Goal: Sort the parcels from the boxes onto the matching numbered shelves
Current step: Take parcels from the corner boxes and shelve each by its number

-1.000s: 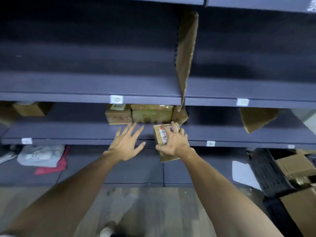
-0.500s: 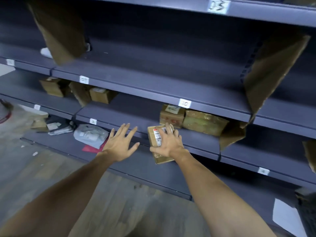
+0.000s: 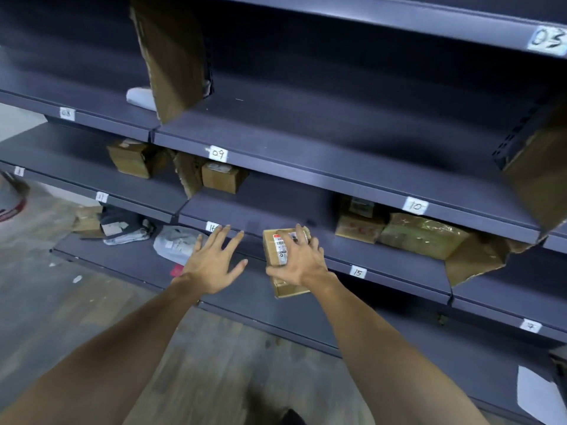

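My right hand [image 3: 299, 260] grips a small cardboard parcel [image 3: 277, 250] with a white barcode label, held in the air in front of the grey shelf edge between the tags 16 [image 3: 212, 227] and 15 [image 3: 357, 272]. My left hand [image 3: 214, 259] hovers beside it on the left, fingers spread, holding nothing. Tags 09 [image 3: 218, 154], 10 [image 3: 415, 206] and 03 [image 3: 549, 41] mark the shelf edges above.
Two brown parcels [image 3: 395, 228] lie under tag 10, and more boxes [image 3: 224, 177] sit on the shelf left of them. Torn cardboard dividers [image 3: 171, 56] stand between bays. A grey bag [image 3: 176, 245] and other packets lie on the lowest shelf at left. Wooden floor below.
The view has swung left along the shelving and moved closer. Both hands keep the same pose, with the parcel still in my right hand.
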